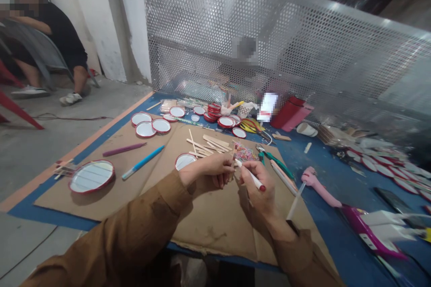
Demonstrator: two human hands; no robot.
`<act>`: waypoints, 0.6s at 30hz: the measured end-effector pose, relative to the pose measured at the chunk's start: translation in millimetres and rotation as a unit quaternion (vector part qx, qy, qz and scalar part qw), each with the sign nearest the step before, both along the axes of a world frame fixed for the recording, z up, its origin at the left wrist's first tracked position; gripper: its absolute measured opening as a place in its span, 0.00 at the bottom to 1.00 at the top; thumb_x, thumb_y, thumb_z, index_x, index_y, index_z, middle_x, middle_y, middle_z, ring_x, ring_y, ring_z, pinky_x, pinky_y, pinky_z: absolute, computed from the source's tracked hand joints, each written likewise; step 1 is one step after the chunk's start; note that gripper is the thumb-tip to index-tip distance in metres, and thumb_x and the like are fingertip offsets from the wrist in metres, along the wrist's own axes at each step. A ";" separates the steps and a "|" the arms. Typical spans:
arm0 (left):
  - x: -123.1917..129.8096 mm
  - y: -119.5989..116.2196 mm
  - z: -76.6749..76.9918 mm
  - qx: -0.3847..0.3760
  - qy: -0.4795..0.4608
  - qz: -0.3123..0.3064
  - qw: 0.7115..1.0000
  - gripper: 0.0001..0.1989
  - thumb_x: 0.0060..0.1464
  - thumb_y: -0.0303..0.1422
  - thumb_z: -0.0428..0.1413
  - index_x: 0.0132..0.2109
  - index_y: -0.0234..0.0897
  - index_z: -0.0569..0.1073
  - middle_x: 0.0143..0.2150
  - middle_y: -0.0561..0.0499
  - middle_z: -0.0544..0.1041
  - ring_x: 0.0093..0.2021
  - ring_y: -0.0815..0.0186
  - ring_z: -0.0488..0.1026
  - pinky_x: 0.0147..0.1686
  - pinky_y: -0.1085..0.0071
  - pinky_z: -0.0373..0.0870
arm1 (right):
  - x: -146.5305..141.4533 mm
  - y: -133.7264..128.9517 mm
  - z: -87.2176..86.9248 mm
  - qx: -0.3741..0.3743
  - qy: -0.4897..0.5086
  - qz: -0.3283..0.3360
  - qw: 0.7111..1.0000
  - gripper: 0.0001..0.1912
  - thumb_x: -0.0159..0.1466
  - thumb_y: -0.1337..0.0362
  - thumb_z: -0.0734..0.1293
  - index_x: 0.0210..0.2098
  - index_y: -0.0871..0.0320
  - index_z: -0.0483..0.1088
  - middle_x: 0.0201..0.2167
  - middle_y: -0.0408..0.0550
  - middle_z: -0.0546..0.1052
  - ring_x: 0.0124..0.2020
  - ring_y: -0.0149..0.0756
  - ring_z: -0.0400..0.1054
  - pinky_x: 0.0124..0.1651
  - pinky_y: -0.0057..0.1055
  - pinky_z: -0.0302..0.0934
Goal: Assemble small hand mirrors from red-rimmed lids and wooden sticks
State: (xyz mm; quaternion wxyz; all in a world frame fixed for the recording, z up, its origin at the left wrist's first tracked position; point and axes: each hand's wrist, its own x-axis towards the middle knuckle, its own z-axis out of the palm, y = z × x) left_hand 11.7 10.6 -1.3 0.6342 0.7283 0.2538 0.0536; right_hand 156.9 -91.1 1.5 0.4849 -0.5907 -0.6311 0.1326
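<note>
My left hand (210, 171) pinches a thin wooden craft stick (231, 166) upright between its fingers, over a brown cardboard sheet (215, 228). My right hand (259, 190) is shut on a white marker (251, 176) with a red end, its tip close to that stick. Just behind my hands lie loose craft sticks (205, 145) and a heap of small colored rubber bands (244, 152). A red-rimmed white lid (184, 161) sits by my left wrist. Green-handled pliers (272, 160) rest to the right of the bands.
Several red-rimmed lids (160, 125) lie along the far edge of the blue table (323, 161), below a perforated metal panel (256, 40). A pink glue gun (319, 188) lies to my right. A seated person (43, 40) is at upper left.
</note>
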 end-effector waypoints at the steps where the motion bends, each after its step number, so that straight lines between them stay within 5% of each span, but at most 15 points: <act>1: 0.0 0.0 -0.3 0.000 -0.001 0.000 1.000 0.12 0.61 0.28 0.46 0.29 0.33 0.66 0.18 0.55 0.71 0.16 0.71 0.72 0.18 0.77 0.68 | -0.2 -0.3 0.1 -0.005 0.002 0.002 1.000 0.10 0.65 0.57 0.62 0.36 0.56 0.68 0.24 0.43 0.73 0.24 0.33 0.66 0.27 0.28 0.59; 18: -1.0 -1.0 4.8 -0.006 0.012 -0.005 1.000 0.09 0.58 0.25 0.47 0.32 0.33 0.68 0.20 0.57 0.72 0.17 0.72 0.72 0.19 0.79 0.68 | -0.4 -0.4 4.9 0.037 -0.015 0.003 0.999 0.11 0.67 0.57 0.60 0.36 0.54 0.71 0.24 0.42 0.72 0.27 0.34 0.67 0.33 0.31 0.60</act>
